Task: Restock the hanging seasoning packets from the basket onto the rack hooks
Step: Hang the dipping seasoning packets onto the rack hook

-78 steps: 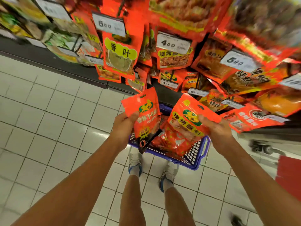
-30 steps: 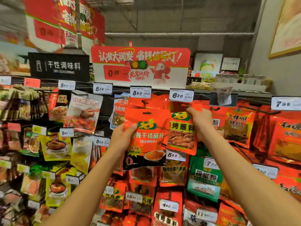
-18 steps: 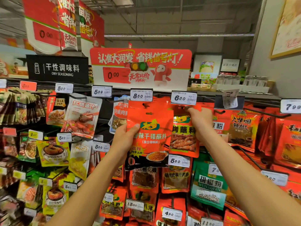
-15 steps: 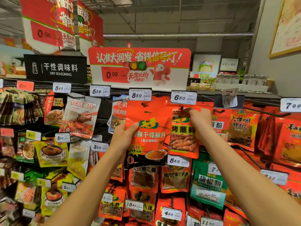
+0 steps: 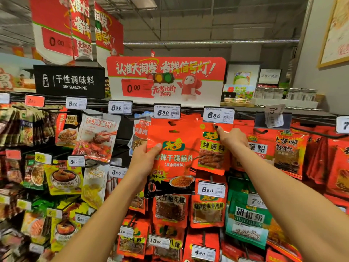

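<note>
The big packet (image 5: pixel 171 157) is gripped at its edge by the left hand (image 5: pixel 145 157), kept clear; the small packet (image 5: pixel 212 150) is pinched near its hole by the right hand (image 5: pixel 231 138), seemingly for hooking under the 6.30 tag (image 5: pixel 218 115).

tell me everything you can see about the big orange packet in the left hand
The orange seasoning packet is a flat, glossy plastic-looking pouch, upright and facing the camera. It carries a green and yellow logo, white Chinese lettering, a picture of a bowl of reddish powder near the bottom, and a black lower edge. A hang hole and a slot are cut near its top. The left hand grips its left edge, thumb across the front. Its top sits just under the 8.50 price tag, and its right edge overlaps the smaller packet beside it.
</note>
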The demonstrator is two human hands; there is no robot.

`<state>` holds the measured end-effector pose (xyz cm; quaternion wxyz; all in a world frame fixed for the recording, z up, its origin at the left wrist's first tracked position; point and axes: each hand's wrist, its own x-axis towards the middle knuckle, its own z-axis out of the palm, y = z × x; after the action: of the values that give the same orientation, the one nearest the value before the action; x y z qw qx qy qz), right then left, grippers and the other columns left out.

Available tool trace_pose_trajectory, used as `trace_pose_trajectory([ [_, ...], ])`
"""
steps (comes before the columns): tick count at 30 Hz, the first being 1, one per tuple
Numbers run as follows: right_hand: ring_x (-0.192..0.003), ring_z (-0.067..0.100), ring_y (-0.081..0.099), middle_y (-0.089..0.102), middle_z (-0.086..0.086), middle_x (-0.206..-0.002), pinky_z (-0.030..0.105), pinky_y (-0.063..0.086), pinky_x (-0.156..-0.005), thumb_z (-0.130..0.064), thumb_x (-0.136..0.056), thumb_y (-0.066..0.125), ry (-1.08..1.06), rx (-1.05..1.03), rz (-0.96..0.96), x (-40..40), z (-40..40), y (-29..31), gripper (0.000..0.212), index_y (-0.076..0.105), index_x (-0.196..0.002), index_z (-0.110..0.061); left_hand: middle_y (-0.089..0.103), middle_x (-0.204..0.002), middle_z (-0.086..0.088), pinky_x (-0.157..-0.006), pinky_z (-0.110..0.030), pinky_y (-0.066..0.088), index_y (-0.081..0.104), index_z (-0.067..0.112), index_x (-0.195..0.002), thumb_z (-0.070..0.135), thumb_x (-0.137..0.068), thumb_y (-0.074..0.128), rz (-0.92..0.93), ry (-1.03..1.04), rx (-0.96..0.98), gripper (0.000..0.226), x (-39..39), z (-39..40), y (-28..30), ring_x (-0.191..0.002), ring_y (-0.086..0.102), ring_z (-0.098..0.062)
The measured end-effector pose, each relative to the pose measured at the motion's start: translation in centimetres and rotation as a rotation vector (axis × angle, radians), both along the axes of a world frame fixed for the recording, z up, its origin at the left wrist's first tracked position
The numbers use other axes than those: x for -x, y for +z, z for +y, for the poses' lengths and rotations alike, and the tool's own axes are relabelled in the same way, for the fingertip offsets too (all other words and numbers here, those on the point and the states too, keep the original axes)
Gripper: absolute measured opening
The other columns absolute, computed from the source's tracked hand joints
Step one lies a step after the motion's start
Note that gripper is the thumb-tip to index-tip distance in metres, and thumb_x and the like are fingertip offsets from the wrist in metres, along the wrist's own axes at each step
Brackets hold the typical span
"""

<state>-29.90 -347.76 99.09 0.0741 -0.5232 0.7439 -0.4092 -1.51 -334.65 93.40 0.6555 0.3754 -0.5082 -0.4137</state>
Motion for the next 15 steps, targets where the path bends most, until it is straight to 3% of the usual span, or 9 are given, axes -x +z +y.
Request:
trace_pose_trajectory([
  [2, -0.100, 0.041, 0.063, 0.067, 0.019, -0.117, 0.039, 0.044, -0.073, -0.075, -0.089, 0.048, 0.018, -0.015, 0.016, 0.2, 1.0, -0.8, 0.071, 0.064, -0.107, -0.008, 0.080, -0.094, -0.002, -0.063, -0.029, 0.060, 0.068, 0.016, -0.110, 0.025, -0.101, 0.059, 0.010, -0.008, -0.002, 0.016, 0.1, 0.0, -0.1, -0.082, 0.077, -0.021],
  [5, -0.100, 0.039, 0.064, 0.068, 0.016, -0.110, 0.042, 0.050, -0.080, -0.068, -0.093, 0.048, 0.035, -0.018, 0.063, 0.5, 3.3, -2.3, 0.063, 0.061, -0.107, -0.008, 0.080, -0.094, -0.003, -0.063, -0.030, 0.061, 0.068, 0.016, -0.110, 0.024, -0.101, 0.058, 0.026, -0.025, -0.007, 0.015, 0.5, -0.2, -0.1, -0.082, 0.077, -0.021],
  [8, -0.101, 0.033, 0.063, 0.062, 0.003, -0.101, 0.043, 0.049, -0.081, -0.054, -0.094, 0.053, 0.060, 0.135, 0.110, -0.1, 5.8, -3.7, 0.044, 0.058, -0.112, -0.014, 0.079, -0.095, -0.007, -0.065, -0.035, 0.062, 0.068, 0.016, -0.109, 0.023, -0.102, 0.058, 0.062, -0.054, -0.030, 0.015, 0.9, -0.5, 0.1, -0.081, 0.076, -0.023],
  [10, -0.094, 0.027, 0.066, 0.068, 0.001, -0.100, 0.039, 0.051, -0.075, -0.041, -0.092, 0.061, 0.296, 0.298, -0.146, -1.4, 7.4, -3.9, 0.029, 0.064, -0.109, -0.018, 0.079, -0.097, -0.009, -0.067, -0.037, 0.062, 0.068, 0.017, -0.109, 0.023, -0.102, 0.057, 0.075, -0.069, -0.040, 0.014, 1.1, -0.7, 0.3, -0.082, 0.076, -0.024],
  [12, -0.077, 0.020, 0.069, 0.074, 0.006, -0.096, 0.030, 0.050, -0.056, -0.036, -0.087, 0.067, 0.590, 0.293, -0.493, -3.6, 9.2, -3.4, 0.020, 0.067, -0.096, -0.020, 0.079, -0.099, -0.009, -0.071, -0.039, 0.063, 0.067, 0.018, -0.108, 0.023, -0.102, 0.057, 0.088, -0.076, -0.049, 0.012, 1.1, -0.8, 0.4, -0.085, 0.076, -0.025],
  [13, -0.071, 0.014, 0.069, 0.074, 0.002, -0.092, 0.026, 0.049, -0.050, -0.040, -0.083, 0.070, 0.697, 0.275, -0.548, -4.7, 9.7, -3.0, 0.020, 0.068, -0.091, -0.023, 0.079, -0.100, -0.010, -0.073, -0.041, 0.064, 0.067, 0.018, -0.107, 0.023, -0.102, 0.058, 0.089, -0.081, -0.056, 0.012, 1.2, -0.9, 0.5, -0.086, 0.076, -0.026],
  [15, -0.073, 0.009, 0.071, 0.075, -0.006, -0.087, 0.023, 0.053, -0.055, -0.049, -0.080, 0.073, 0.800, 0.275, -0.507, -6.8, 10.2, -2.2, 0.023, 0.072, -0.085, -0.026, 0.079, -0.100, -0.009, -0.076, -0.042, 0.064, 0.068, 0.019, -0.108, 0.024, -0.101, 0.059, 0.086, -0.094, -0.068, 0.012, 1.1, -1.1, 0.6, -0.089, 0.076, -0.028],
])
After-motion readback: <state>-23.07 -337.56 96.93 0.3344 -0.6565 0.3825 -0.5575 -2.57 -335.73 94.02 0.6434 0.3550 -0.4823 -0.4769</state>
